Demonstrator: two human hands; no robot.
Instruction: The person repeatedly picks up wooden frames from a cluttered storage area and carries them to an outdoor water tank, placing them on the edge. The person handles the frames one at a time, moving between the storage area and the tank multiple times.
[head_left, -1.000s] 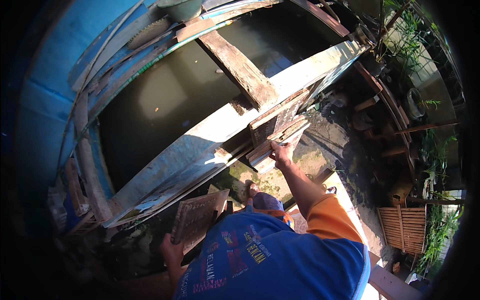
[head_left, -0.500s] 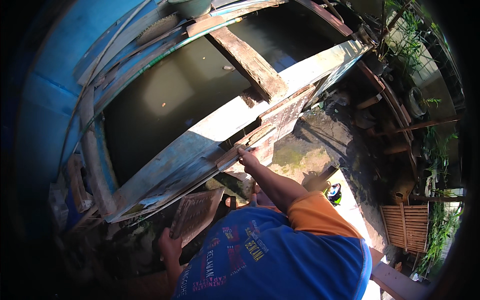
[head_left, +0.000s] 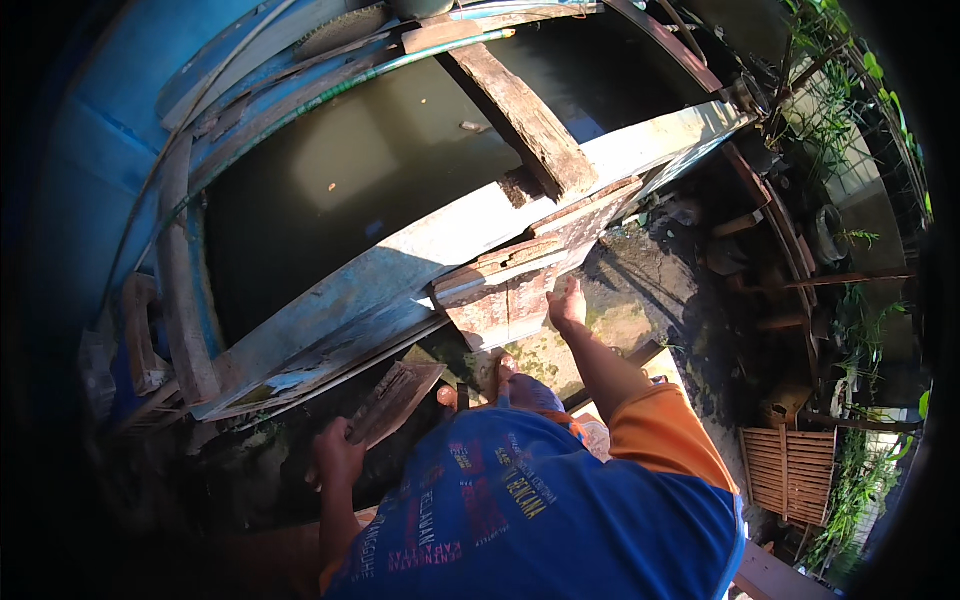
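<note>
My left hand (head_left: pixel 338 456) is closed on the edge of a weathered wooden board (head_left: pixel 397 408), held low beside the blue shirt. Beyond it, a pale, worn wooden panel (head_left: pixel 508 305) leans against the outer side of the tank wall, its splintered top edge near the rim. My right hand (head_left: pixel 568 305) is at the right edge of this panel, fingers stretched out and holding nothing; whether they touch the panel is hard to tell. A second worn panel (head_left: pixel 595 215) stands against the wall farther right.
The tank wall (head_left: pixel 440 235) surrounds murky water (head_left: pixel 370 170), crossed by a thick wooden beam (head_left: pixel 520 115). A green hose (head_left: pixel 350 82) runs along the far rim. To the right are a slatted bamboo crate (head_left: pixel 790 475), stacked planks and plants. My feet are on the ground below the panel.
My right hand has let go of the panel's top edge and moved right, to its side edge. The panel now shows more of its face. The left hand's board has tilted.
</note>
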